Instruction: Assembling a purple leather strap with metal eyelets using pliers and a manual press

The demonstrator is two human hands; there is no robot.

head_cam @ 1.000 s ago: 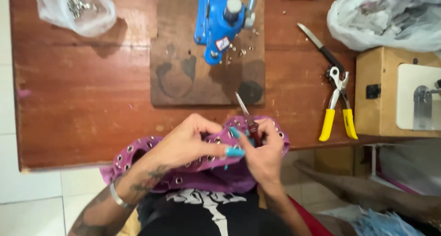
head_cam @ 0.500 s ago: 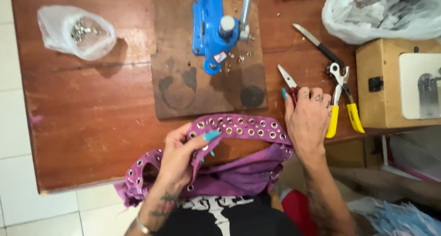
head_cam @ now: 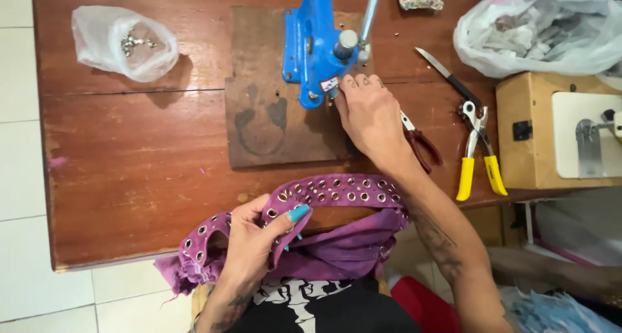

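Since half a second ago the right hand (head_cam: 370,116) has left the red-handled pliers (head_cam: 420,142) on the table (head_cam: 129,151) and reached up to the blue hand press (head_cam: 317,45), its fingers curled loosely at the base, gripping nothing that I can make out. The left hand (head_cam: 256,242) pinches the purple eyeleted fabric strip (head_cam: 337,194), lying left-right at the near edge, well below the press.

Bright, even light; soft shadows.
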